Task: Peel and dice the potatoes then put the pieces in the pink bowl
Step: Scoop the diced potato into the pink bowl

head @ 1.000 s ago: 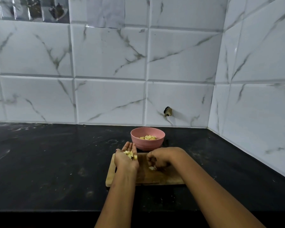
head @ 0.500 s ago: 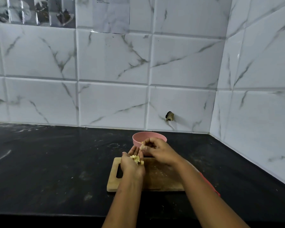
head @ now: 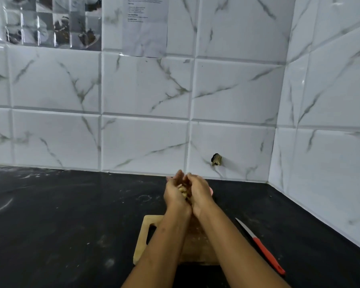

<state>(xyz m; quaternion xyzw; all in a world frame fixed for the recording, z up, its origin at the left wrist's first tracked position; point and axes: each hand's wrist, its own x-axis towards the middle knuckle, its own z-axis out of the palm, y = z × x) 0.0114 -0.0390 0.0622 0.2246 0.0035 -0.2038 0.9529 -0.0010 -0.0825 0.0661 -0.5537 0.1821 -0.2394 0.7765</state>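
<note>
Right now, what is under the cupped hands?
Slivers of the pink bowl rim show beneath the left hand and right hand, which cup potato pieces. The bowl's inside is covered.

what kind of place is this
Most likely a corner of a home kitchen. A black countertop runs along marble-look wall tiles. On it lies a wooden cutting board, with a red-handled knife beside it to the right.
</note>
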